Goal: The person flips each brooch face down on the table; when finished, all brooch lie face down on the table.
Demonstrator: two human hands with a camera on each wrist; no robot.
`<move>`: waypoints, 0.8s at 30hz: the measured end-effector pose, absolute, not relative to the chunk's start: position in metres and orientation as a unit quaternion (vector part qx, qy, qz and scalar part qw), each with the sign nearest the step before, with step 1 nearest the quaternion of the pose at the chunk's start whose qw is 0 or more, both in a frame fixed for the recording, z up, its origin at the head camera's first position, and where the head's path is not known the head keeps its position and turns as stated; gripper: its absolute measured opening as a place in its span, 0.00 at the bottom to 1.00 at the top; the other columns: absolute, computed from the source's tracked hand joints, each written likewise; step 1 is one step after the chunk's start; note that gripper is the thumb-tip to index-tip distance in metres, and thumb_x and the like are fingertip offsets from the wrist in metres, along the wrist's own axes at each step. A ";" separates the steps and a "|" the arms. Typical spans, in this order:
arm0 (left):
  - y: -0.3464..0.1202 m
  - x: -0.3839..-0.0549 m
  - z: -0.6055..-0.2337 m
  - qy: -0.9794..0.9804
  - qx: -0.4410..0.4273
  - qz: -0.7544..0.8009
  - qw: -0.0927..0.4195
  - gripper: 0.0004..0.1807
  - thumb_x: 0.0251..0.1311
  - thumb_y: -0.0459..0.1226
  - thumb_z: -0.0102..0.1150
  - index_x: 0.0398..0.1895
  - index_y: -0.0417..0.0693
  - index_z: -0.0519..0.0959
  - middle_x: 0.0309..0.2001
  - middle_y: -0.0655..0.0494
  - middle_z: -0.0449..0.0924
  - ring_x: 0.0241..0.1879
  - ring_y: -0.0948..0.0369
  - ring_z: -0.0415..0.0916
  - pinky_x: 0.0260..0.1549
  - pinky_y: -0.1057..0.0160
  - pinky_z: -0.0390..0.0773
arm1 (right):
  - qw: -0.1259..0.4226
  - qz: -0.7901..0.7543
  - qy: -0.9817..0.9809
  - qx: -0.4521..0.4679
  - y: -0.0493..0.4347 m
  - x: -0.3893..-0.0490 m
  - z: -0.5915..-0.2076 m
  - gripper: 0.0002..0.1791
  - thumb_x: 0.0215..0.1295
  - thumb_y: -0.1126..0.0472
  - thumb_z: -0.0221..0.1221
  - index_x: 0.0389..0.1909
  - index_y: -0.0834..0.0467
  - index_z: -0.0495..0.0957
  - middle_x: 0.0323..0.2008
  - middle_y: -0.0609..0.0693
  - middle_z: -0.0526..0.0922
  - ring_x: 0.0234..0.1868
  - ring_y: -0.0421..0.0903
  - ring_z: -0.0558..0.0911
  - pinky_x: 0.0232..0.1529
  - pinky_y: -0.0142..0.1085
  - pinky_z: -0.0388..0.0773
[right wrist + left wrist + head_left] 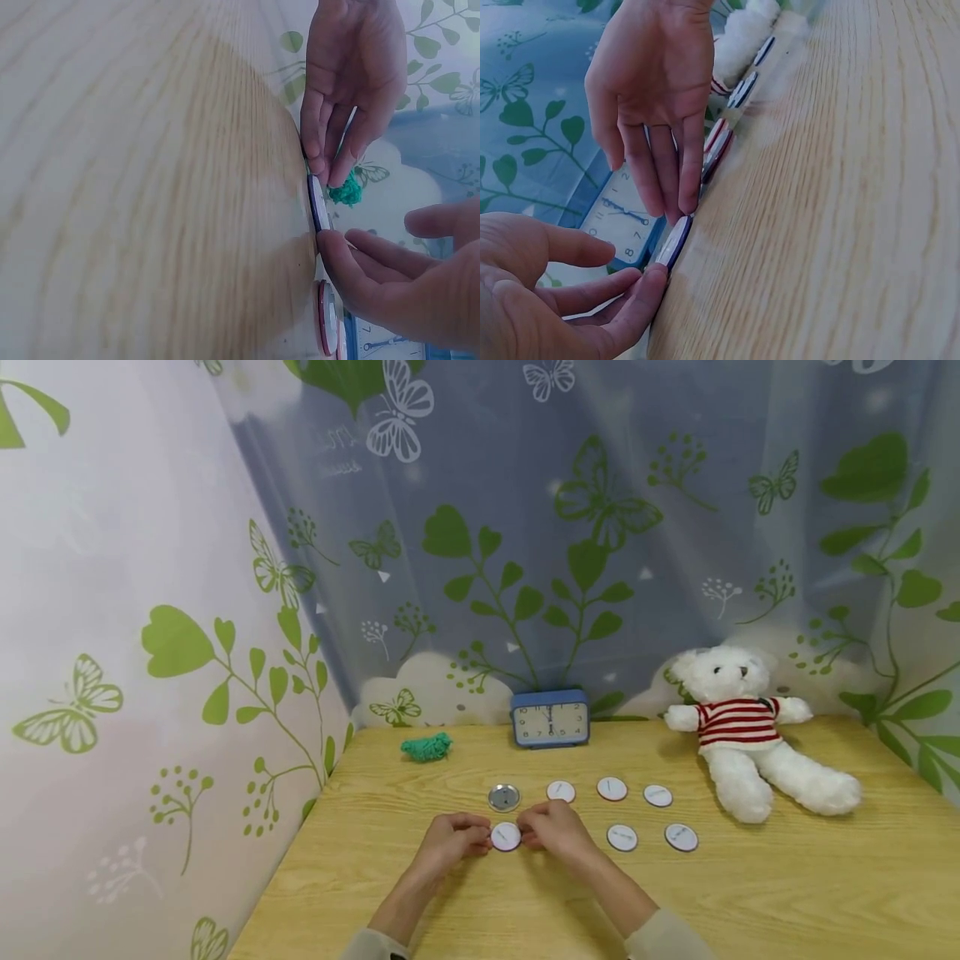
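Note:
A round white badge [506,837] with a dark rim and faint writing lies flat on the wooden table between both hands. My left hand [452,842] touches its left edge with the fingertips. On the opposite edge, the fingertips of my right hand [557,830] meet the rim. In both wrist views the fingers are fairly straight and the thumbs stay off the badge [675,241]. Just behind it a silver disc [504,797] shows its metal face. To the right lie several more white discs, among them one [561,791] behind my right hand.
A blue clock [551,727] stands at the back of the table [360,843], with a green yarn bundle [427,747] to its left. A white teddy bear [738,718] in a striped shirt sits at the right. Patterned curtains hang behind and at the left.

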State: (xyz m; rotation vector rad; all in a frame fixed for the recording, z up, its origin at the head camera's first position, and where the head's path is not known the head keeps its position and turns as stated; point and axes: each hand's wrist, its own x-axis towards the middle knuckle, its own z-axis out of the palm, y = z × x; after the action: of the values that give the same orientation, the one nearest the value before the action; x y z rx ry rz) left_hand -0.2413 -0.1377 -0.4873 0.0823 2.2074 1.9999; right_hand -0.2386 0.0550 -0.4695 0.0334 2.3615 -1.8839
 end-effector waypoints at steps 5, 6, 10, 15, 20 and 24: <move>-0.138 -0.234 -0.490 0.735 0.021 0.671 0.091 0.15 0.67 0.25 0.58 0.52 0.19 0.78 0.44 0.36 0.85 0.37 0.60 0.85 0.43 0.60 0.89 | 0.075 -0.631 0.772 0.016 0.057 -0.234 -0.473 0.17 0.71 0.65 0.56 0.48 0.77 0.81 0.42 0.63 0.87 0.40 0.54 0.89 0.44 0.43 0.89; -0.138 -0.233 -0.490 0.735 0.020 0.671 0.093 0.15 0.67 0.25 0.58 0.52 0.19 0.78 0.44 0.36 0.85 0.37 0.59 0.85 0.43 0.59 0.89 | 0.079 -0.634 0.769 0.014 0.058 -0.233 -0.473 0.17 0.72 0.65 0.55 0.49 0.77 0.80 0.42 0.64 0.87 0.40 0.54 0.88 0.44 0.43 0.89; -0.140 -0.230 -0.491 0.738 0.025 0.668 0.092 0.16 0.69 0.28 0.58 0.54 0.20 0.78 0.45 0.36 0.85 0.39 0.58 0.85 0.45 0.58 0.89 | 0.088 -0.655 0.750 -0.017 0.064 -0.230 -0.471 0.18 0.76 0.63 0.53 0.53 0.75 0.79 0.48 0.66 0.85 0.43 0.56 0.88 0.45 0.45 0.89; -0.144 -0.231 -0.487 0.748 0.039 0.657 0.080 0.18 0.71 0.30 0.58 0.56 0.22 0.78 0.48 0.36 0.84 0.42 0.56 0.85 0.48 0.56 0.88 | 0.097 -0.671 0.733 -0.063 0.073 -0.231 -0.468 0.21 0.80 0.60 0.50 0.61 0.73 0.75 0.57 0.69 0.82 0.51 0.61 0.86 0.50 0.48 0.88; -0.147 -0.228 -0.481 0.777 0.050 0.626 0.042 0.17 0.71 0.32 0.59 0.56 0.27 0.81 0.49 0.38 0.85 0.44 0.53 0.85 0.48 0.54 0.88 | 0.089 -0.663 0.738 -0.089 0.088 -0.228 -0.465 0.21 0.81 0.60 0.50 0.63 0.72 0.74 0.58 0.68 0.81 0.53 0.62 0.85 0.54 0.49 0.86; -0.158 -0.223 -0.475 0.817 0.083 0.571 -0.012 0.14 0.75 0.35 0.58 0.56 0.36 0.84 0.52 0.41 0.86 0.50 0.49 0.84 0.49 0.52 0.87 | 0.084 -0.634 0.758 -0.126 0.111 -0.219 -0.459 0.22 0.82 0.59 0.50 0.66 0.70 0.74 0.60 0.67 0.80 0.57 0.63 0.82 0.57 0.50 0.84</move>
State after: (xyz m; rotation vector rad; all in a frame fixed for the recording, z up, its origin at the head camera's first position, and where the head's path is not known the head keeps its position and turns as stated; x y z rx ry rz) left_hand -0.2233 -0.1576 -0.4754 0.2622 2.5860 1.8072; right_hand -0.2195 0.1108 -0.4590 -0.3766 2.2616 -1.8925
